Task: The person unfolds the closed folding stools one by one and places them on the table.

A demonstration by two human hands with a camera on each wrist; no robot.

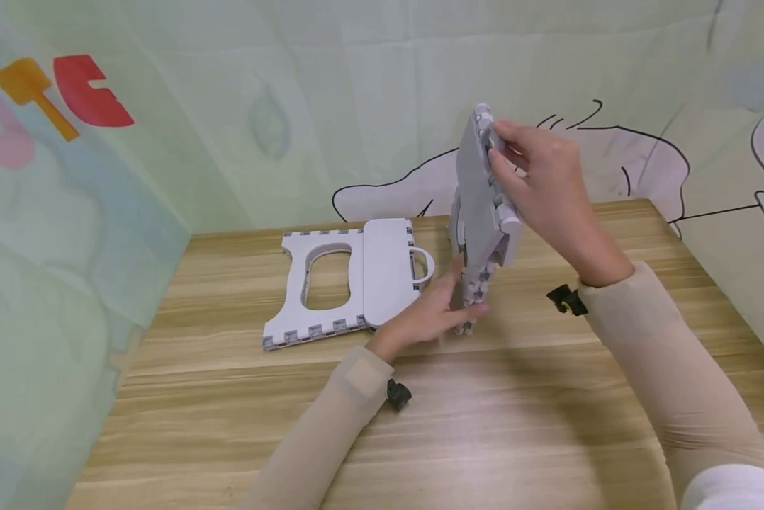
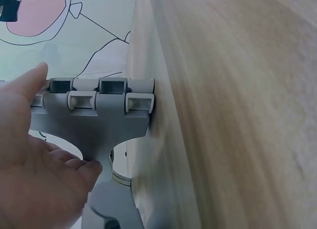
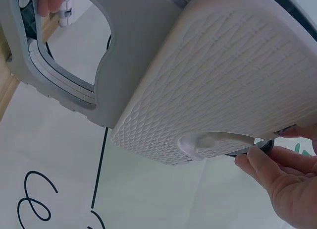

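A folding step stool (image 1: 474,188) in white and grey stands on edge, its seat leaning and its hinged legs reaching down near the table. Pinching the stool's upper edge by its handle is my right hand (image 1: 544,173). Lower down, my left hand (image 1: 420,315) grips a leg panel; in the left wrist view its fingers (image 2: 59,162) curl through the panel's cutout, with the thumb over the hinged edge. The right wrist view shows the textured seat (image 3: 233,70) and the fingers at the handle. Left of it lies a second folding step stool (image 1: 388,273), folded flat, its loop handle facing right.
Both stools are on a wood-grain table (image 1: 229,411). Behind and left of it hangs a printed cloth backdrop (image 1: 229,106) with cartoon lines and coloured letters. The table's back edge runs close behind the stools.
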